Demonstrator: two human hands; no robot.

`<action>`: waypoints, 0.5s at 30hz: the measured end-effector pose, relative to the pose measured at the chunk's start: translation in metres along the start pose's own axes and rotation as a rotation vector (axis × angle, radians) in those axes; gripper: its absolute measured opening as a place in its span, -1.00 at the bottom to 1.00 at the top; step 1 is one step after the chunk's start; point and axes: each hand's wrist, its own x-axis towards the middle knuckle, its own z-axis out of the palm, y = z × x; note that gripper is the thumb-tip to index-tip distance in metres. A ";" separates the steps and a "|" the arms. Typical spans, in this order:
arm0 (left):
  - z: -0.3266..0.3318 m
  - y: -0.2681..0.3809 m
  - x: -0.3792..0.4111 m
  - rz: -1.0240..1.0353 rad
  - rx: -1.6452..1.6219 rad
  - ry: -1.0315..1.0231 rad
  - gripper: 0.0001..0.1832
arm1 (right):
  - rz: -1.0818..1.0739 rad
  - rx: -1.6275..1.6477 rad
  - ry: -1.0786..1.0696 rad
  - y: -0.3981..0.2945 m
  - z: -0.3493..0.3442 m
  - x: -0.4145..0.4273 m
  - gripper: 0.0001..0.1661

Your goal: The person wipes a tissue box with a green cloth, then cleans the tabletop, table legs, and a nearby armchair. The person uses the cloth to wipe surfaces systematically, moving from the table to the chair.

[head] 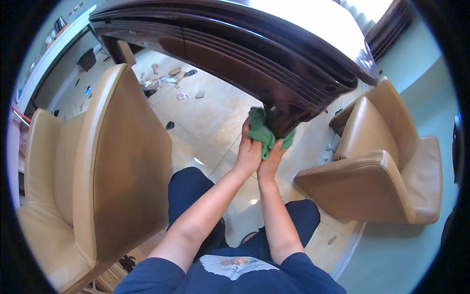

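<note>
A green cloth [261,132] is wrapped around the lower part of a dark, glossy table leg [281,119]. My left hand [249,149] grips the cloth on the leg's left side. On the right side, my right hand [273,158] presses the same cloth against the leg, thumb upward. Both wrists come close together just below it. Above my hands runs the ridged edge of the dark wooden table [227,47], its top shining with reflected light. Most of my fingers are hidden behind the cloth and the leg.
Tan leather armchairs stand close on the left [128,161] and on the right [352,183]. Scraps and debris [172,77] lie scattered on the tiled floor [205,106] beneath the table. A dark bin [86,59] is farther back, by a white counter [55,51].
</note>
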 end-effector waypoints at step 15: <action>-0.021 -0.155 -0.033 -0.128 0.156 -0.132 -0.49 | -0.174 0.037 -0.029 0.101 -0.014 -0.007 0.12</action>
